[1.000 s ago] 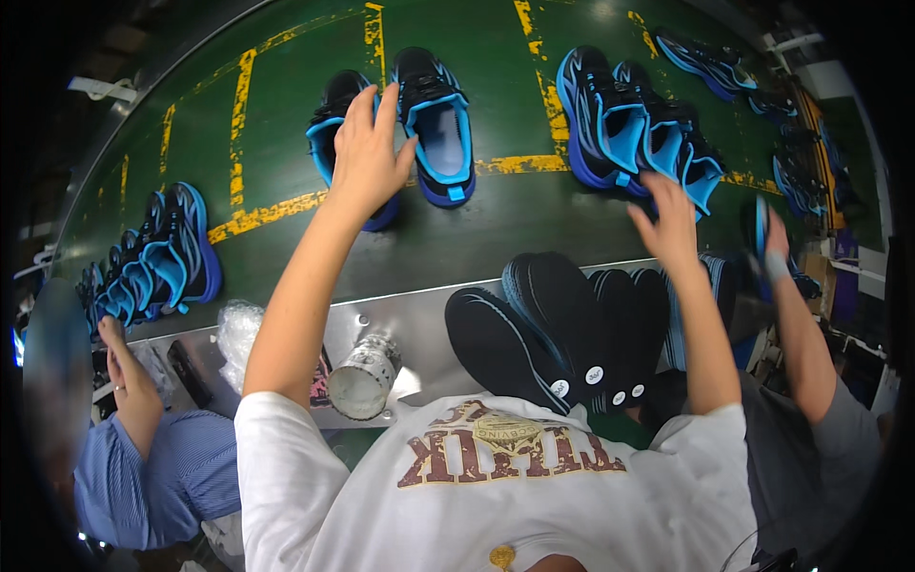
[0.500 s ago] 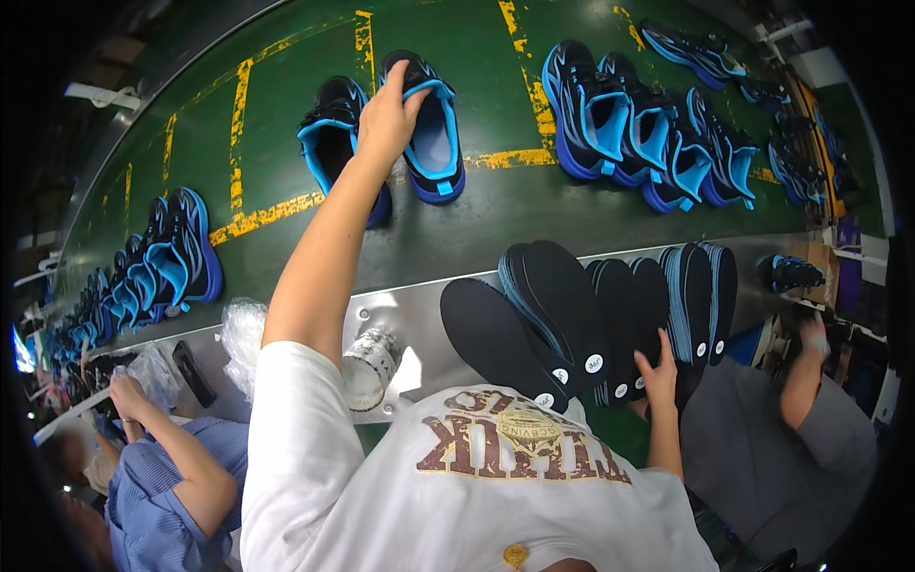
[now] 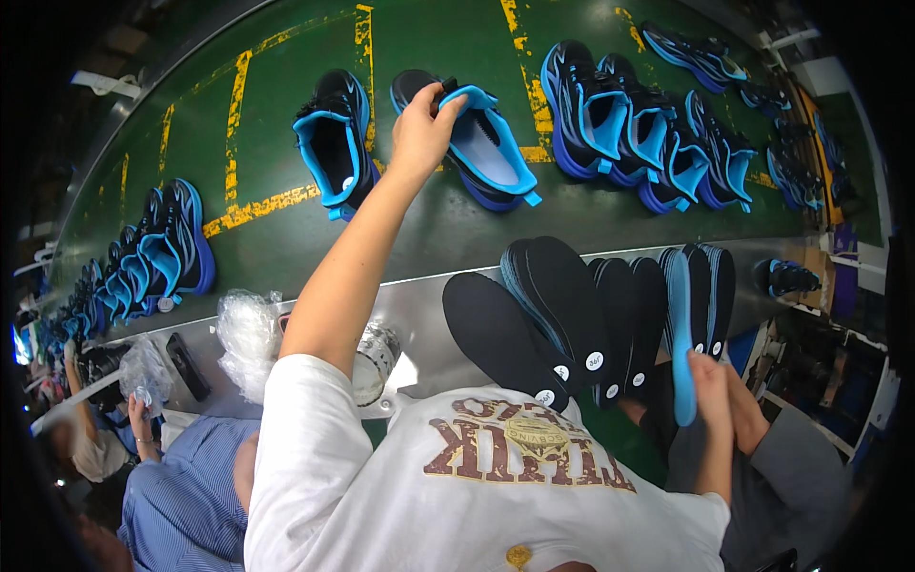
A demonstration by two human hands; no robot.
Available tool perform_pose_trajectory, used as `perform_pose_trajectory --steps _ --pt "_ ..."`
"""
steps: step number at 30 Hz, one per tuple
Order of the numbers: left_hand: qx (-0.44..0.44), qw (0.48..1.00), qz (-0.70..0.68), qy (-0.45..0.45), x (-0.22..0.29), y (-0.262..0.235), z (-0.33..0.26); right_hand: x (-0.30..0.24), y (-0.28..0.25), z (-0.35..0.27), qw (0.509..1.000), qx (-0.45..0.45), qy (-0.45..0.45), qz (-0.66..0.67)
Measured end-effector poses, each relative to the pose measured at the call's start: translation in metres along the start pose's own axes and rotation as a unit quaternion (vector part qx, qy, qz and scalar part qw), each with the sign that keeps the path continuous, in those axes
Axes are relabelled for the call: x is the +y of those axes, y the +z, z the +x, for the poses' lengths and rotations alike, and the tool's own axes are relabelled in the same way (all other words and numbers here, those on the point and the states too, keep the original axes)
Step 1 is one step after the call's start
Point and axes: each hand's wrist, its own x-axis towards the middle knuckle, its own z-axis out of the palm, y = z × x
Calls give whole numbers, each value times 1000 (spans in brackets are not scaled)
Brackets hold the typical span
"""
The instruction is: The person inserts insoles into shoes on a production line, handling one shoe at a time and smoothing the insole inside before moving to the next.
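My left hand [image 3: 424, 129] grips the tongue of a black-and-blue sneaker [image 3: 477, 143] at top centre on the green conveyor belt [image 3: 286, 238], my right hand [image 3: 710, 386] pinches one blue-edged insole [image 3: 679, 334] at lower right, not yet inserted, and many fanned black insoles [image 3: 572, 315] remain.

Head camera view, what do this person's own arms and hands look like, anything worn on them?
Both forearms are bare. The left hand and right hand show no gloves, rings or watch. The only clothing is a white T-shirt with short sleeves ending above the elbows.
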Motion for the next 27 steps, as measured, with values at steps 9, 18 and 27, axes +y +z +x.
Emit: perform_pose_trajectory --steps 9,18,27 --pt "-34 998 -10 -46 3 12 4 -229 24 94 952 -231 -189 -74" --pt "-110 989 -68 -71 -4 5 15 -306 193 147 889 -292 -225 -273" --pt "-120 978 -137 -98 -9 -5 6 -318 115 125 932 -321 -49 -159"
